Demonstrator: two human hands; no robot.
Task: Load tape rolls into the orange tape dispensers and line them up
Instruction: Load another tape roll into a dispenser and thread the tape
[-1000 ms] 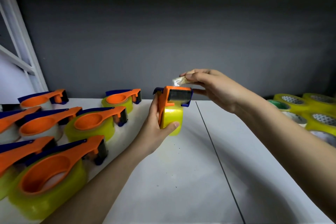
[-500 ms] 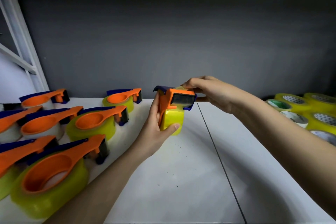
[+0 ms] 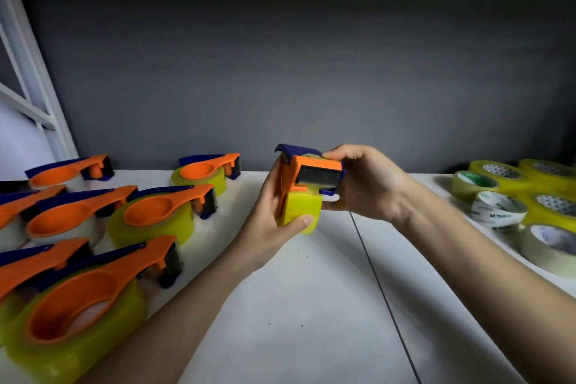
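An orange and blue tape dispenser [image 3: 311, 171] with a yellow tape roll [image 3: 304, 207] in it is held upright above the white table [image 3: 311, 305], cutter end toward me. My left hand [image 3: 271, 221] grips the roll and handle from the left. My right hand [image 3: 364, 184] holds the cutter head from the right, fingers over its top. Several loaded dispensers lie in rows on the left, among them one near me [image 3: 84, 299] and one at the back [image 3: 207, 171].
Loose tape rolls sit at the right edge: yellow ones [image 3: 501, 174], a white printed one [image 3: 498, 209] and a pale one [image 3: 551, 246]. A grey wall [image 3: 280, 72] closes the back. A white frame [image 3: 28, 72] stands far left. A seam [image 3: 383, 293] splits the table.
My right hand came down from above the cutter, where it pinched the tape end, and now rests on the cutter head. The dispenser has stayed in my left hand.
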